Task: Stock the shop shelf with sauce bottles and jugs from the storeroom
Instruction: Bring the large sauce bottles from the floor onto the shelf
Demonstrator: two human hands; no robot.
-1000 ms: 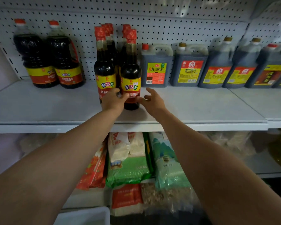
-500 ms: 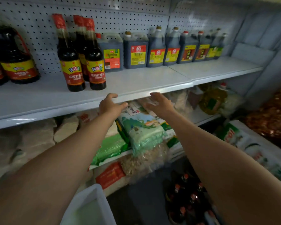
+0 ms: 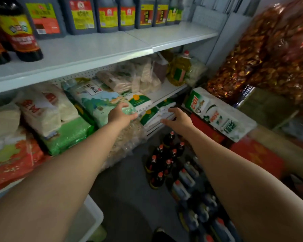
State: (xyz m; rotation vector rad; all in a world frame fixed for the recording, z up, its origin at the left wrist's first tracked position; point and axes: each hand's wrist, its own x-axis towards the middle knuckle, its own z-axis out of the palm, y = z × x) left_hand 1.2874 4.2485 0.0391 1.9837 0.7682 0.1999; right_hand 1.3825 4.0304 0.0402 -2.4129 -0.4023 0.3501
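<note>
Sauce bottles [image 3: 162, 163] below both empty hands

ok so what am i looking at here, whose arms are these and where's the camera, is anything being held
The camera is worn on a person's head, looking forward and down, so the two bare arms are that person's own. The left hand and right hand reach out with relaxed fingers; neither holds anything. They are in front of bags of dry goods stacked on the lower shelf. Above is a white shelf carrying dark sauce bottles on the left and a row of jugs along the back. On the floor below the hands stands a cluster of red-capped bottles with more jugs beside them, presumably waiting to be shelved.
</note>
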